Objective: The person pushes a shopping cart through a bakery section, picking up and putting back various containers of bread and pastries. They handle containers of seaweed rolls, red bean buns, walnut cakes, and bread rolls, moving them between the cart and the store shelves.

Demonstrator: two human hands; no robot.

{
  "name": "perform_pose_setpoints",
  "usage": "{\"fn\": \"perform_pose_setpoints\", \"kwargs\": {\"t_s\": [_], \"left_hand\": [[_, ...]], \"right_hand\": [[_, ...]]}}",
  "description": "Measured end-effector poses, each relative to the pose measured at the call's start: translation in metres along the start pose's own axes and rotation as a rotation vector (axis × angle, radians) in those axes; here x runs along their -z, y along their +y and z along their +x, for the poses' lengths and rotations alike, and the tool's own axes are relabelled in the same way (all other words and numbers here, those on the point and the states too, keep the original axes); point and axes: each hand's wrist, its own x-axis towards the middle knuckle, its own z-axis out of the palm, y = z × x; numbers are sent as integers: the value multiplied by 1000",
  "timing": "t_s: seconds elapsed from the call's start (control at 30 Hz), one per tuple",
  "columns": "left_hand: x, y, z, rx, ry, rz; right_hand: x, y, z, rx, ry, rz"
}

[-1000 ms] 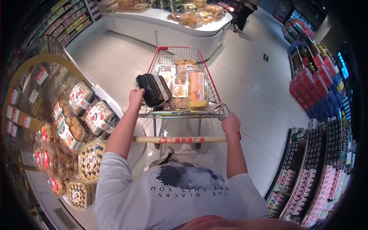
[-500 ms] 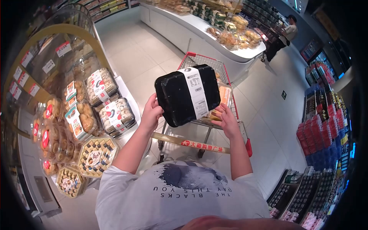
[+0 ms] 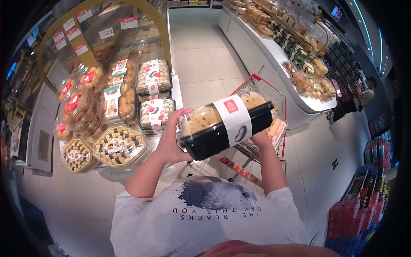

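A pastry box [image 3: 204, 136] with a black base, a clear lid and a white paper band is held tilted in front of my chest. My left hand [image 3: 171, 139] grips its left end, the thumb near the top edge. At the right end, my right hand [image 3: 260, 139] holds the box from below, and its fingers are partly hidden behind it. Pale brown pastries show through the lid. Behind the box stands a shopping cart [image 3: 284, 150] with red trim and packages inside.
Stacked pastry boxes [image 3: 157, 113] and octagonal trays [image 3: 121, 145] sit on a display at the left. A white counter [image 3: 257, 53] with baked goods runs along the upper right. Red packs [image 3: 346, 218] are stacked at the lower right, and a person [image 3: 364, 96] stands farther back.
The box has been turned from its black underside to show the clear lid and pastries. The view has swung left, so the shelves and cart appear farther right.
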Motion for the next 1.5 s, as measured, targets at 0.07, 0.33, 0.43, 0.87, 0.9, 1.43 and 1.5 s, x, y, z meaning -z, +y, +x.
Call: {"fn": "perform_pose_setpoints", "kwargs": {"t_s": [0.07, 0.33, 0.43, 0.87, 0.9, 1.43, 1.5], "left_hand": [[8, 14, 6, -454, 65, 432], [7, 15, -14, -605, 160, 1026], [3, 19, -11, -649, 120, 1095], [-11, 50, -4, 160, 212, 162], [-13, 37, -8, 321, 243, -99], [-68, -11, -46, 750, 807, -1115], [-71, -17, -56, 721, 917, -1159]], "right_hand": [[-6, 1, 11, -194, -24, 257], [-29, -29, 21, -468, -212, 1324], [-20, -62, 18, -484, -179, 1351], [5, -24, 33, -268, -202, 1075], [17, -46, 30, -224, -236, 997], [-4, -28, 7, -461, -300, 560], [-12, -21, -4, -457, -363, 415]]}}
